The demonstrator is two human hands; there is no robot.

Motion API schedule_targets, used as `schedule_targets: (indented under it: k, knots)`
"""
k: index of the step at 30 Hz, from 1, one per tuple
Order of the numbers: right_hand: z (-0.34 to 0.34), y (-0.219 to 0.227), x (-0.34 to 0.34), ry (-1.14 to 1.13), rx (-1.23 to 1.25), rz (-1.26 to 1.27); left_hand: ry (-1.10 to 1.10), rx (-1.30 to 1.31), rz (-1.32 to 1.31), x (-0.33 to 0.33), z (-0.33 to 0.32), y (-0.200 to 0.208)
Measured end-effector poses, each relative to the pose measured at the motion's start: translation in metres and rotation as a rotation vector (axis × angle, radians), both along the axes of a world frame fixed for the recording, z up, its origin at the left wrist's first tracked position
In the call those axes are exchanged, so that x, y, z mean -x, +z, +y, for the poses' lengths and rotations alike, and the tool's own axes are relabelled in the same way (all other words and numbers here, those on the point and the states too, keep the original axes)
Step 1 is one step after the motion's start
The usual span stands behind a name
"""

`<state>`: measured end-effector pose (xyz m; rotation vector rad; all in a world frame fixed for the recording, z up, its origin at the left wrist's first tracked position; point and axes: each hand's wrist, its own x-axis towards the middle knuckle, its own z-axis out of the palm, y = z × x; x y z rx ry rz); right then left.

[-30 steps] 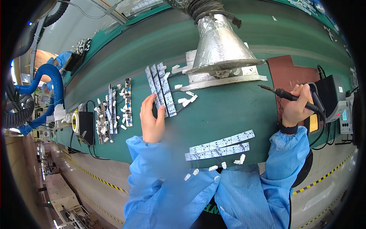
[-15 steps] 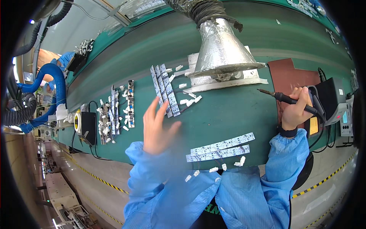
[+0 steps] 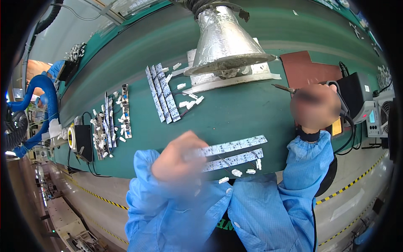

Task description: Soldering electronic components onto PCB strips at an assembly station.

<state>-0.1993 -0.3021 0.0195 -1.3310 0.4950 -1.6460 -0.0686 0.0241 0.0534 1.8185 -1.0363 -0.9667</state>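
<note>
Two white circuit board strips (image 3: 233, 146) lie side by side at the table's near edge, with small white connectors (image 3: 236, 172) on short wires beside the lower one. My left hand (image 3: 180, 153) is at their left ends, covering the upper strip's end. Its fingers look curled but are blurred; I cannot tell whether they grip the strip. On the right, my right hand (image 3: 317, 107), blurred too, is closed around a soldering iron (image 3: 284, 87) whose tip points left. Further back lie several similar strips (image 3: 163, 94) with wired connectors, left of the silver fume hood (image 3: 228, 42).
Another group of boards with connectors (image 3: 111, 122) lies at the left, near a black box (image 3: 83, 143). At the right are a reddish-brown mat (image 3: 308, 69), a black soldering station (image 3: 357, 94) and a yellow sponge (image 3: 336, 127). Beyond the left end, another person's blue sleeve (image 3: 55, 69) shows.
My left hand has come down from near the back strips to the left ends of the near strips, its fingers no longer spread. My right hand keeps the soldering iron. The view has shifted slightly.
</note>
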Motion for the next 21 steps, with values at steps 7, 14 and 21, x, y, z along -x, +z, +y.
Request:
schedule_targets:
  k: [7,14,21]
  knots:
    - [0.003,0.004,0.002,-0.075,0.045,-0.027,0.234,0.099,0.252,-0.009,-0.054,-0.043]
    - [0.054,-0.005,0.006,0.249,0.371,0.141,0.322,0.206,0.018,-0.007,-0.058,-0.061]
    - [0.084,-0.001,-0.007,0.469,0.540,0.284,0.286,0.234,-0.191,-0.007,-0.059,-0.051]
